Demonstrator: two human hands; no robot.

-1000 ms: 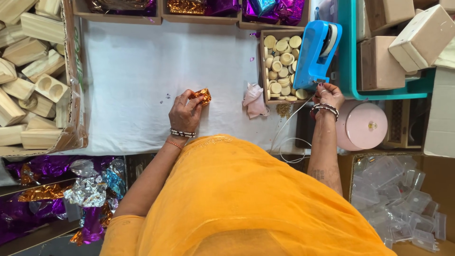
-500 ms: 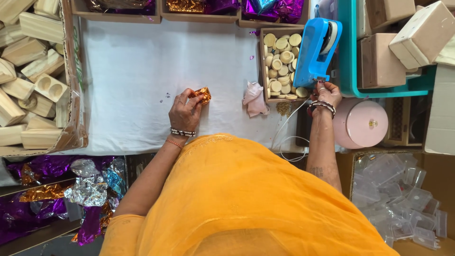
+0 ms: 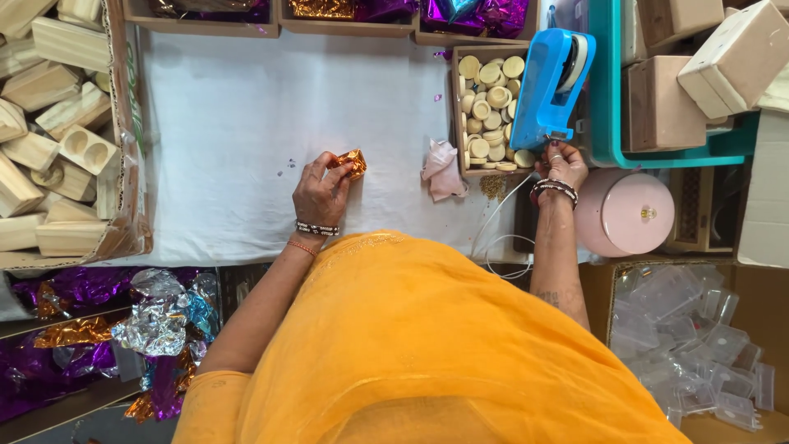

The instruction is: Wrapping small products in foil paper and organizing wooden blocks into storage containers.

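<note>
**Left hand pins a foil-wrapped piece; right hand at the tape dispenser**

Head view: the left hand (image 3: 319, 193) rests on the white cloth-covered surface (image 3: 230, 123), its grip closed loosely around a small orange-gold foil-wrapped piece (image 3: 351, 162). The piece sits at the fingertips, on the far side of the hand and slightly toward the right, touching the cloth. Its long axis runs roughly across the view, tilted a little.

The right hand (image 3: 559, 164) is well apart from the piece, reaching up to the lower end of the blue plastic tape dispenser (image 3: 552, 78). Its fingers are curled at the dispenser's cutting end; whether they pinch a strip of tape I cannot tell. So the left hand is plainly the nearer one to the wrapped piece.

Between the two hands lie a crumpled pink scrap (image 3: 441, 168) and a wooden tray of pale round wooden discs (image 3: 490, 90). A round pink lidded tin (image 3: 625, 212) stands just beside the right wrist.
</note>
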